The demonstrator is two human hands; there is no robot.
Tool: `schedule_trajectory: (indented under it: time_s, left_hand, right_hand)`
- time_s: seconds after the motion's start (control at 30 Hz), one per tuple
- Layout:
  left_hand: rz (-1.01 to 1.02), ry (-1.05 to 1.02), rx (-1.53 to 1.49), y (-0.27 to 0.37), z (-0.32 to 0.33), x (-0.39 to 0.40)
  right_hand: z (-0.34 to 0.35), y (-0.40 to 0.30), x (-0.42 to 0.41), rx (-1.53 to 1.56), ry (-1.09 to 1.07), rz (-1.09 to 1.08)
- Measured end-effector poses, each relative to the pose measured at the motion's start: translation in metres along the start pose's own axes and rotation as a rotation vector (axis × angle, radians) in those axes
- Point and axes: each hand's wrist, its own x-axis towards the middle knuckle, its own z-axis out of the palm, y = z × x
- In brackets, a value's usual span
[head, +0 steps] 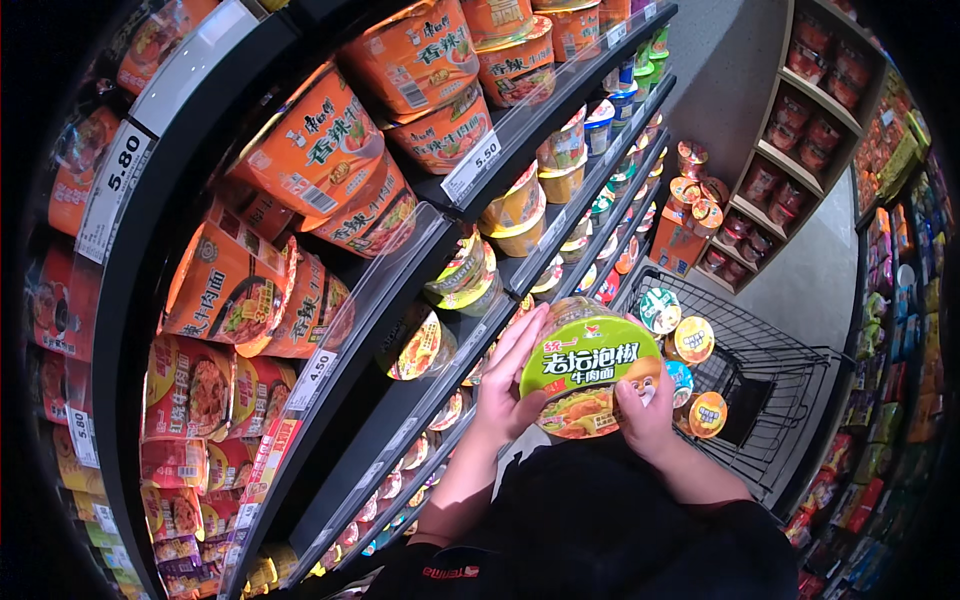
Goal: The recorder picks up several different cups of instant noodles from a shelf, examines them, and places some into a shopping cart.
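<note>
Both of my hands hold a green-lidded instant noodle cup in front of my chest, its printed lid tilted up towards me. My left hand grips its left side, fingers along the wall and thumb on the lid's edge. On the opposite side my right hand presses a thumb onto the lid; its fingers are mostly hidden behind the cup. Just beyond my right hand, a wire shopping cart carries several noodle cups, among them a yellow-lidded cup and a green-and-white-lidded cup.
A long dark shelf unit runs along my left, with orange noodle tubs stacked two high and clear front guards. Ahead stand a wooden shelf rack and an orange display box. Packaged goods line the right side.
</note>
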Motion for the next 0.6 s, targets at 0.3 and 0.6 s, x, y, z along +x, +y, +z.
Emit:
schedule_trajectory:
  time_s: [0.3,0.6]
  left_hand:
    - [0.033,-0.01,0.01,-0.007,0.001,0.0]
    - [-0.01,0.019,0.104,-0.012,0.001,-0.009]
  right_hand:
    - [-0.002,0.004,-0.003,0.026,0.03,0.035]
    - [0.003,0.009,-0.008,0.083,0.062,0.016]
